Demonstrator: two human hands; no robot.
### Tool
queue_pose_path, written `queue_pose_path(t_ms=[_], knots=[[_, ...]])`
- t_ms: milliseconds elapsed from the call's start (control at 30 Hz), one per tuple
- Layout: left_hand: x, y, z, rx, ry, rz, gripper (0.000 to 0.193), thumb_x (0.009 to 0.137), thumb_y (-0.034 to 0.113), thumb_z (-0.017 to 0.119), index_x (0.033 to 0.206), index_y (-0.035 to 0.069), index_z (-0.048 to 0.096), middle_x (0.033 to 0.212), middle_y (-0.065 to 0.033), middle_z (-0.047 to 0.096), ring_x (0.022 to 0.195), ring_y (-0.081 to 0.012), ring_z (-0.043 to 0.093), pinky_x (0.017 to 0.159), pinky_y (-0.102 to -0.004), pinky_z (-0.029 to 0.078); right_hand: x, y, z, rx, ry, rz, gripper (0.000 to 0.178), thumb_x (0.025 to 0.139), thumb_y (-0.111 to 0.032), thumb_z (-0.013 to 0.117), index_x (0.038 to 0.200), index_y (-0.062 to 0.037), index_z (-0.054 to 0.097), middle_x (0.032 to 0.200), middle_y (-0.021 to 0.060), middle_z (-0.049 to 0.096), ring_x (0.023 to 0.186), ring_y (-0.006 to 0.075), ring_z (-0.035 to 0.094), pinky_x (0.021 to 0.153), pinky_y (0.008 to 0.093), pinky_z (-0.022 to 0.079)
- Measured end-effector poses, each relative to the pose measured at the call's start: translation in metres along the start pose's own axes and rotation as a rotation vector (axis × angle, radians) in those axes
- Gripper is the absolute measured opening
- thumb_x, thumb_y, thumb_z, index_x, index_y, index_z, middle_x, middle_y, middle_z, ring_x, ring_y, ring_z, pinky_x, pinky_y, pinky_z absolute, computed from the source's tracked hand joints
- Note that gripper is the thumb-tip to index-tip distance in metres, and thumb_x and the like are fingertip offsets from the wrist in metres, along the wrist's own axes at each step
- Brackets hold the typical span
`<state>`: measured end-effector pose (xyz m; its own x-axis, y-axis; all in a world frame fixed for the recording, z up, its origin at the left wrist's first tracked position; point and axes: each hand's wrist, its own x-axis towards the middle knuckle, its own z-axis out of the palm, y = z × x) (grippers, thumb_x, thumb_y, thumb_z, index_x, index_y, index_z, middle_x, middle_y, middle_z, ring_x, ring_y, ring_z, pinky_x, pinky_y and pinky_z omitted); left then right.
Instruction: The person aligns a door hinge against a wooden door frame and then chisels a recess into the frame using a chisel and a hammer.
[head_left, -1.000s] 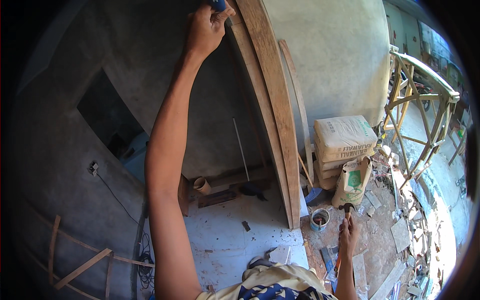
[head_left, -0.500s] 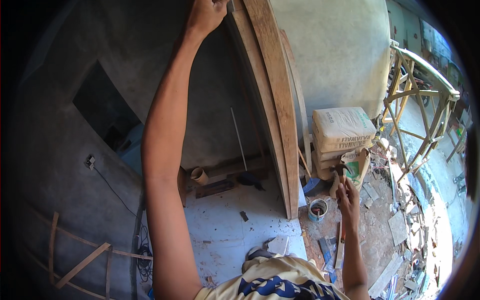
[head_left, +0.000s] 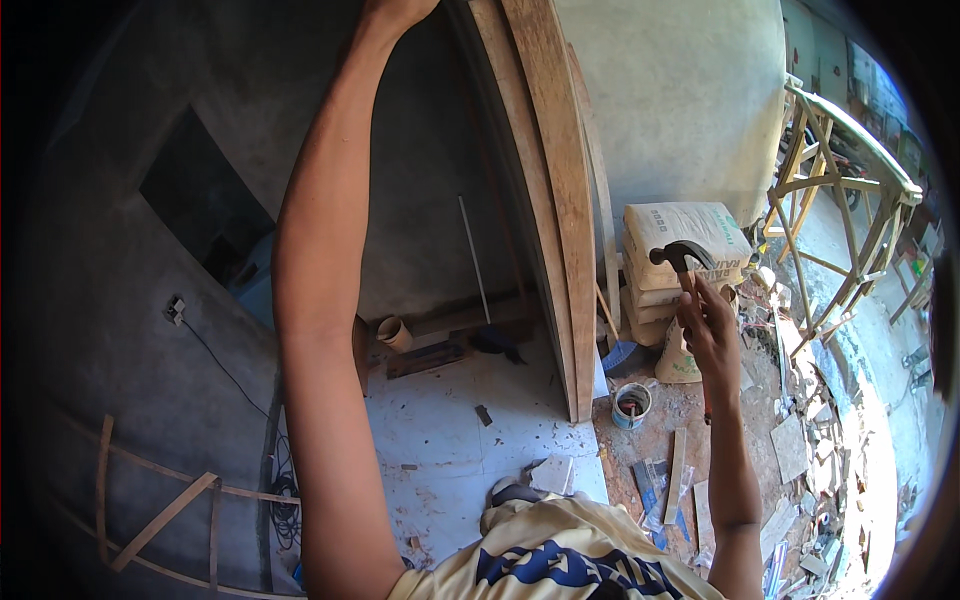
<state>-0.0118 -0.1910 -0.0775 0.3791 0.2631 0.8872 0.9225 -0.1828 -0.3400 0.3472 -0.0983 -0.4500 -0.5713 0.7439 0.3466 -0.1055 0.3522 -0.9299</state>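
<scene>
My right hand is closed around the handle of a claw hammer, its dark metal head raised above the fist in front of the stacked sacks. At the top edge, beside the upper part of a wooden door frame, only the wrist and a bit of my left hand show. That arm reaches up high, and its fingers are cut off by the edge of the picture. The tall timber posts of the frame stand on the floor at the opening's edge.
Paper sacks are piled against the wall, with a paint bucket and a blue broom nearby. Rubble and board scraps litter the ground at right. A wooden trestle stands beyond. Inside the room lie a tan pot and a cable.
My right hand has lifted the hammer higher. My left hand has slid farther up, mostly out of the picture. The whole view has shifted slightly.
</scene>
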Motion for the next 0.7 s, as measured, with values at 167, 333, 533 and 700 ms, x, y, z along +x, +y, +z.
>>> queue_pose_path(t_ms=[167,333,533,700], knots=[[0.011,0.004,-0.013,-0.048,-0.059,-0.163,0.044,0.096,0.039,0.068,0.111,-0.001,0.057,0.093,-0.0111,0.067,0.080,-0.0227,0.066,0.073,-0.0390,0.053,0.004,-0.008,0.005,-0.004,-0.026,-0.021,0.047,0.102,-0.028,0.058,0.140,0.0003,0.055,0.080,0.0013,0.062,0.073,0.0065,0.054,0.061,0.0225,0.043],[0.016,0.013,0.003,0.155,-0.044,-0.075,0.036,0.097,0.031,0.068,0.110,-0.001,0.058,0.092,-0.0101,0.067,0.082,-0.0219,0.065,0.072,-0.0385,0.051,0.024,-0.044,0.020,-0.005,0.061,-0.266,0.043,0.102,-0.021,0.059,0.140,0.0007,0.054,0.079,0.0043,0.064,0.067,0.0077,0.054,0.059,0.0249,0.044],[0.020,0.009,0.004,0.114,0.080,0.202,0.028,0.099,0.026,0.065,0.111,0.002,0.058,0.089,-0.0079,0.067,0.080,-0.0237,0.066,0.075,-0.0398,0.051,0.059,-0.200,0.037,0.164,0.325,-0.864,0.042,0.102,-0.023,0.060,0.136,0.0016,0.058,0.068,0.0019,0.059,0.055,0.0045,0.050,0.047,0.0219,0.036],[0.000,0.008,0.006,0.018,-0.047,0.028,0.024,0.100,0.022,0.064,0.110,0.002,0.056,0.089,-0.0107,0.068,0.083,-0.0271,0.068,0.077,-0.0414,0.052,0.047,-0.228,0.035,0.323,0.290,-0.702,0.049,0.102,-0.023,0.058,0.141,0.0051,0.050,0.069,0.0044,0.061,0.062,0.0035,0.053,0.054,0.0196,0.041]])
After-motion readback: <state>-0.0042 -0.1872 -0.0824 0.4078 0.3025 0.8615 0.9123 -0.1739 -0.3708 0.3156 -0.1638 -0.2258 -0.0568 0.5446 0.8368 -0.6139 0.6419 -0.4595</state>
